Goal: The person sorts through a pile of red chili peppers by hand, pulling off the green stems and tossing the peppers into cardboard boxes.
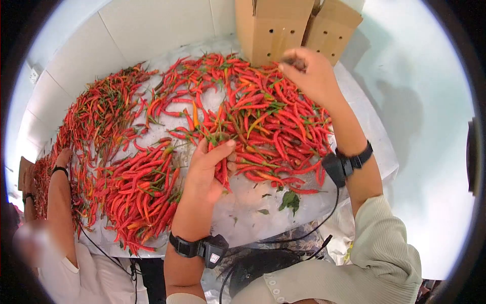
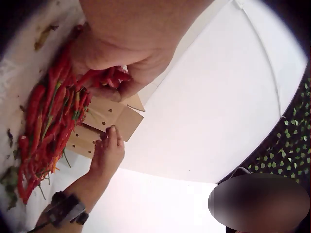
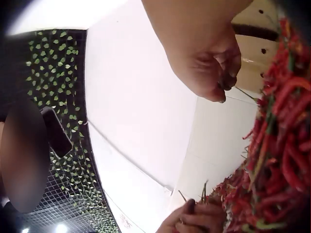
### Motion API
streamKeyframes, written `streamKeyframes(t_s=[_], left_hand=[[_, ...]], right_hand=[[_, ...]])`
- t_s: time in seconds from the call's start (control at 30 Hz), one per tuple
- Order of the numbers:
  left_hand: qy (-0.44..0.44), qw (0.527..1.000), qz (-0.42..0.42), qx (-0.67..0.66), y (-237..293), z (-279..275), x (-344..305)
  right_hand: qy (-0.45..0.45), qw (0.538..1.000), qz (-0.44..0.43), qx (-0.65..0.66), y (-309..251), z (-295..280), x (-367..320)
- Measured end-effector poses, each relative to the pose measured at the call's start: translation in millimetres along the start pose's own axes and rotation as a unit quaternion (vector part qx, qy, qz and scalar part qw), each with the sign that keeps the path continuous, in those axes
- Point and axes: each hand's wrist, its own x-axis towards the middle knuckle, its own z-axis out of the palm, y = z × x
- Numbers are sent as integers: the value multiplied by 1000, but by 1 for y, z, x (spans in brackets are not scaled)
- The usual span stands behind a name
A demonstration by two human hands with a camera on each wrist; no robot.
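Observation:
My left hand [image 1: 205,164] grips a small bunch of red chilies [image 1: 223,173] over the near side of the heap. In the left wrist view, red chilies [image 2: 114,76] show between its curled fingers and thumb, while green stems stick up from it in the right wrist view. My right hand [image 1: 316,78] is raised above the far right of the chili heap [image 1: 273,119], beside a cardboard box. Its fingers bend toward the thumb, with dark fingertips [image 3: 227,81] and a thin green stem close to them. I cannot tell whether they pinch anything.
Cardboard boxes [image 1: 281,33] with punched holes stand behind the heap. Another chili pile [image 1: 139,195] lies at the near left, and a longer one [image 1: 96,111] runs along the tiled wall. Another person's arm [image 1: 63,213] reaches in there. Green leaves [image 1: 289,201] lie on the plastic-covered table [image 1: 238,213].

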Motion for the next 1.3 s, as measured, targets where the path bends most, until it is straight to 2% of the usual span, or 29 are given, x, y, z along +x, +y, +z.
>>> streamKeyframes(t_s=[0.07, 0.1, 0.2, 0.23, 0.33, 0.47, 0.6, 0.7, 0.8, 0.93, 1.03, 1.13, 1.23, 1.3], left_hand=[[10, 1000, -4, -11, 2, -1, 2], [23, 1000, -3, -9, 2, 3, 0], [48, 999, -8, -15, 1, 9, -1], [47, 999, -14, -23, 0, 9, -1], [49, 998, -24, -25, 0, 9, -1], [41, 999, -14, -22, -1, 7, 1], [14, 999, 1, -32, 0, 4, 2], [15, 999, 35, -17, -1, 2, 3], [50, 997, 48, 38, 0, 9, 2], [-9, 998, 15, 53, -8, 11, 3], [-22, 998, -13, 52, -9, 18, -1], [-39, 998, -41, 25, -8, 16, -2], [-38, 999, -26, 13, -8, 12, -2], [-10, 1000, -5, 29, -8, 11, 0]], right_hand=[[-68, 996, 42, 23, -3, 8, -32], [-67, 997, 32, 31, 2, 16, -44], [-80, 983, -147, -80, 7, 24, -60], [-111, 983, -132, -66, 4, 26, -63], [-112, 967, -173, -147, 7, 38, -69], [-127, 962, -165, -177, 6, 36, -69], [-92, 972, -202, -81, 3, 33, -66], [-164, 966, -136, 150, -16, 26, -71], [-243, 929, -156, 229, -25, 23, -73], [-229, 931, -87, 269, -30, 31, -80], [-249, 916, 17, 315, -38, 32, -82], [-132, 960, -46, 241, -38, 40, -85], [-78, 993, -40, 78, -24, 28, -77], [-120, 992, -39, -22, -10, 17, -72]])
